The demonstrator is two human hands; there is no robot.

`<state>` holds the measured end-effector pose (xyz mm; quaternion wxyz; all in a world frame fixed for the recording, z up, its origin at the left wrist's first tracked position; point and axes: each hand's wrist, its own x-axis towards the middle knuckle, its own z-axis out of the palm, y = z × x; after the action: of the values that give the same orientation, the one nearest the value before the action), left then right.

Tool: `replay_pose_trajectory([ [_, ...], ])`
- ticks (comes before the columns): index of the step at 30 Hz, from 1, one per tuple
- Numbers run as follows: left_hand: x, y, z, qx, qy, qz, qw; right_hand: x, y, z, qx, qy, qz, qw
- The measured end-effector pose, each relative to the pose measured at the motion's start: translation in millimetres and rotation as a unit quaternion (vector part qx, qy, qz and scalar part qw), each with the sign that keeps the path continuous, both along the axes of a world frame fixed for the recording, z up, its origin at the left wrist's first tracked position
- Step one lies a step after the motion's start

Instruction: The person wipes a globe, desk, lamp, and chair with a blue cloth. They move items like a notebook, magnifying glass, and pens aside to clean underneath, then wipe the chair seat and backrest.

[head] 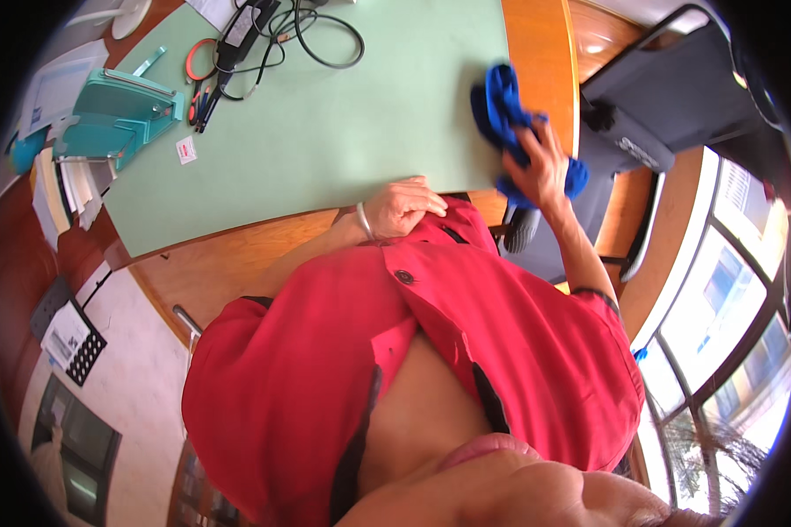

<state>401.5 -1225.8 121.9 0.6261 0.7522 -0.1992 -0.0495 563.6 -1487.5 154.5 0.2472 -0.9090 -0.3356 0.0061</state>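
A crumpled blue cloth (504, 105) lies over the right end of the desk's green top (343, 125), and part of it hangs past the front edge. My right hand (537, 161) presses down on the cloth and grips it, its fingers spread and slightly blurred. Near the middle of the desk's front edge rests my left hand (405, 205), a pale bangle at its wrist. Its fingers are bent and close together beside the hem of the red shirt (343, 316); what lies under the palm is hidden.
Toward the back left lie a black power adapter (240, 33) with coiled cables, orange-handled scissors (196, 79) and a small white packet (186, 150). A teal stand (125, 112) is at the left edge. On the right is a dark office chair (659, 85).
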Motion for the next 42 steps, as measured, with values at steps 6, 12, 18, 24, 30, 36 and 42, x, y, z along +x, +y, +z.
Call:
replay_pose_trajectory([
  [6, -31, 46, 20, 0.223, -0.131, 0.124, 0.958, -182, -90, 22, -0.146, 0.364, -0.189, 0.9],
  [12, -7, 65, 6, 0.314, -0.148, 0.047, 0.937, -176, -68, 36, 0.179, 0.186, -0.391, 0.883],
  [18, 12, 77, -2, 0.224, -0.122, 0.103, 0.961, -17, -51, 25, 0.07, -0.063, -0.377, 0.921],
  [24, 38, 127, 3, 0.106, 0.16, 0.216, 0.957, -82, 37, -27, 0.015, -0.084, -0.189, 0.978],
  [30, 38, 149, 21, 0.065, 0.057, 0.248, 0.965, -97, 48, 1, 0.121, 0.111, -0.104, 0.981],
  [36, 37, 178, 51, 0.105, 0.012, 0.286, 0.952, 25, 31, -7, -0.026, -0.129, -0.331, 0.935],
  [42, 37, 180, 52, 0.056, -0.003, 0.302, 0.952, -88, 160, -24, 0.033, -0.038, 0.039, 0.998],
])
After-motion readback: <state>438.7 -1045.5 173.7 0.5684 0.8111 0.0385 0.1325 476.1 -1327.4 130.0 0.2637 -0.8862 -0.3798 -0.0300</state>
